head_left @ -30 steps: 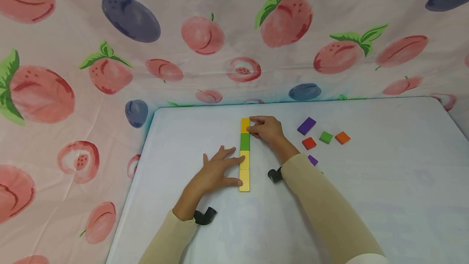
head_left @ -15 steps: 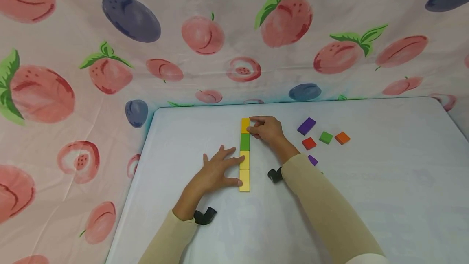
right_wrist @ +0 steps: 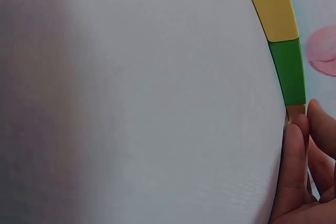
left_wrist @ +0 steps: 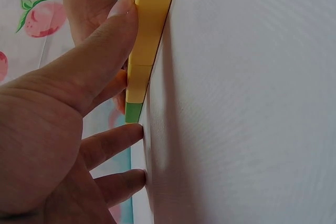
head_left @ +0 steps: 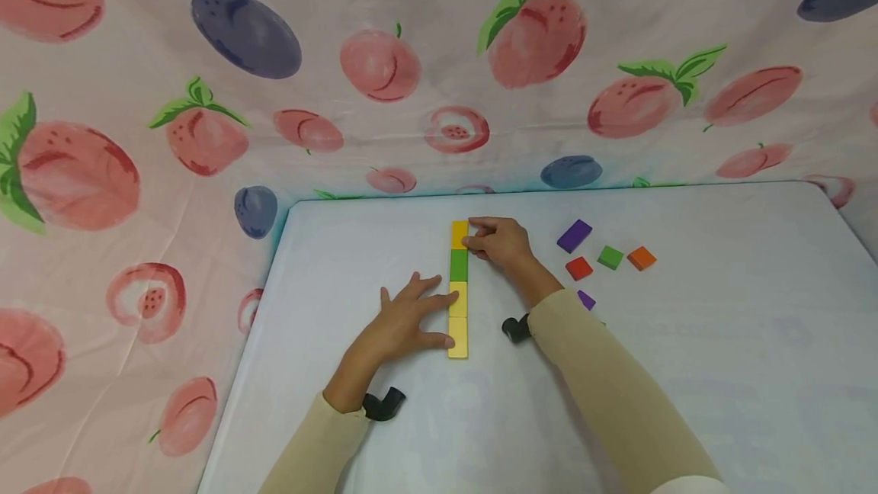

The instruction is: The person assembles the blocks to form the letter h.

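A straight row of flat blocks lies end to end on the white table in the head view. From the far end come an orange-yellow block (head_left: 458, 230), a green block (head_left: 458, 265), a pale yellow block (head_left: 462, 307) and a nearer pale yellow block (head_left: 459, 330). My left hand (head_left: 399, 325) is spread left of the row; its thumb and index finger touch the two pale blocks. My right hand (head_left: 504, 241) pinches the orange-yellow block between thumb and index finger, its other fingers curled. In the right wrist view its fingertips (right_wrist: 295, 145) partly cover that block.
Loose on the right lie a purple block (head_left: 574, 235), a red block (head_left: 578, 268), a green block (head_left: 610, 257) and an orange block (head_left: 641, 258). A small purple piece (head_left: 586, 300) sits by the right sleeve (head_left: 597, 372). A fruit-patterned cloth (head_left: 411, 14) hangs behind the table (head_left: 754, 311).
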The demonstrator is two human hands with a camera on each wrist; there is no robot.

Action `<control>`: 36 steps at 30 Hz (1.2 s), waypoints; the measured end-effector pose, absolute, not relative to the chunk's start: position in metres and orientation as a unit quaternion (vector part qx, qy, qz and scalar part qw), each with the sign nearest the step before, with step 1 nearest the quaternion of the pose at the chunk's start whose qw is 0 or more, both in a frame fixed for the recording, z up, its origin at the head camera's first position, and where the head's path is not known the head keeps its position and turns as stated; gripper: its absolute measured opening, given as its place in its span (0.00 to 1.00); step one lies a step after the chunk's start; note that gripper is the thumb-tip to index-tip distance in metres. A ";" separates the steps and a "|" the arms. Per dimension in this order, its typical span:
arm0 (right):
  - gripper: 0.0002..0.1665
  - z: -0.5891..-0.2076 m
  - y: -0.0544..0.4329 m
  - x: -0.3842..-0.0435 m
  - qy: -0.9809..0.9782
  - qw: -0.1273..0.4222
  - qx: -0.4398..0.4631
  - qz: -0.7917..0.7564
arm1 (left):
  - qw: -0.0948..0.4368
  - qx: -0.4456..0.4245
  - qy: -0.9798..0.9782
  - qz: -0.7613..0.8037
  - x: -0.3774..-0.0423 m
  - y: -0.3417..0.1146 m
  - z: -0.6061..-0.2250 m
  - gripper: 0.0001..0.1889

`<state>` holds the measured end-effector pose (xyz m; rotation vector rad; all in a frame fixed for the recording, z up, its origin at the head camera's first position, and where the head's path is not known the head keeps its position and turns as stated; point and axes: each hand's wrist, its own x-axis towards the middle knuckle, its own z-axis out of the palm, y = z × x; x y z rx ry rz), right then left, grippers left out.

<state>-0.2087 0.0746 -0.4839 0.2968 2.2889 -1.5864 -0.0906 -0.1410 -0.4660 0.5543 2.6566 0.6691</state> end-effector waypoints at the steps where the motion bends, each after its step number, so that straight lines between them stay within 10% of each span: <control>1: 0.31 -0.484 0.075 -0.209 0.804 0.170 0.103 -0.560 | 0.173 0.195 0.936 0.235 -0.091 -0.141 -0.466 0.39; 18: 0.26 -0.471 0.098 -0.200 0.689 0.240 0.135 -0.671 | 0.183 0.198 0.933 0.238 -0.092 -0.140 -0.464 0.39; 36: 0.31 -0.431 0.143 -0.189 0.796 0.185 0.033 -0.575 | 0.178 0.193 0.935 0.236 -0.089 -0.140 -0.462 0.39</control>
